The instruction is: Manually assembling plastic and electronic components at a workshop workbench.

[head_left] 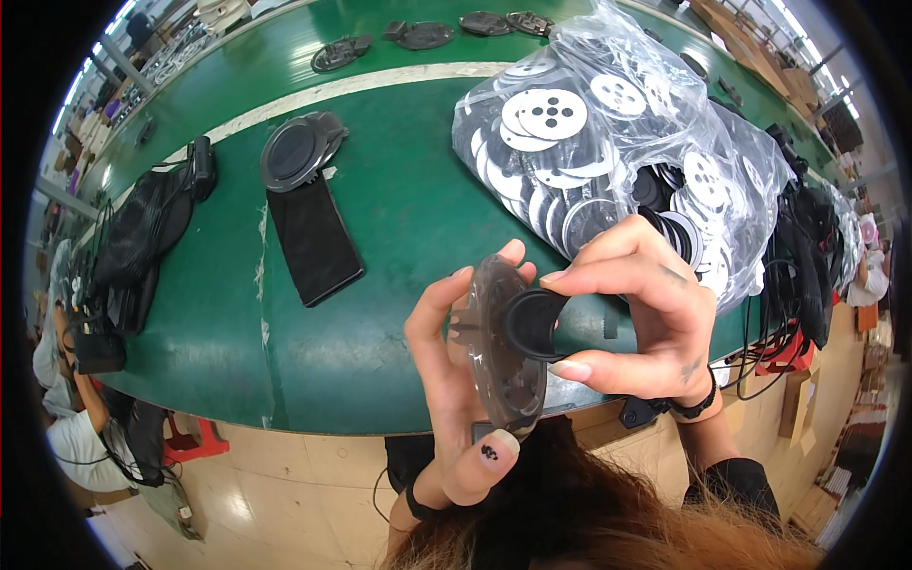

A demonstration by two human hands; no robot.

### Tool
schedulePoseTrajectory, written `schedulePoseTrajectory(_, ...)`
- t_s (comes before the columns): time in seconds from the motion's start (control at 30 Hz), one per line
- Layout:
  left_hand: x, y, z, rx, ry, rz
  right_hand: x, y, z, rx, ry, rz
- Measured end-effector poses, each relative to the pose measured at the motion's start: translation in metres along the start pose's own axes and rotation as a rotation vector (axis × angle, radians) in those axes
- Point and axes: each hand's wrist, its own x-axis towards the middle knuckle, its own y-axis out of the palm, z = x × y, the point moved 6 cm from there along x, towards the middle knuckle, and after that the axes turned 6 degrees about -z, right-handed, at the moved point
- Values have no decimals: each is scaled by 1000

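Above the near table edge, my left hand (440,356) grips a round, translucent smoky-grey plastic housing (486,366) by its rim, tilted almost on edge. My right hand (665,309) pinches a black round pad (521,325) between thumb and fingertips. The pad is bent into a curve and sits against the face of the housing; whether it is fixed there I cannot tell. Beyond my right hand lies a clear plastic bag (484,109) full of white discs (543,116) with black holes or dots. Some black round pads (655,190) show at the bag's opening.
On the green table (408,152), a black phone-like slab (318,247) lies beside a grey round part (290,157). Black cabled devices (142,228) stand at left, more cables (784,285) at right. Several round parts (418,35) sit beyond a pale strip (332,90). Another person (85,446) sits at left.
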Motion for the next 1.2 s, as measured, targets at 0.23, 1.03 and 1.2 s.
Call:
schedulePoseTrajectory(0.23, -2, 2, 1, 15, -21, -27, -1, -1, 1, -10, -8, -29)
schedulePoseTrajectory(1.03, -1, 2, -1, 139, -31, -53, -1, -1, 5, -122, -95, 1)
schedulePoseTrajectory(1.2, -1, 2, 0, 123, -19, -74, -1, 1, 6, -118, -37, 22)
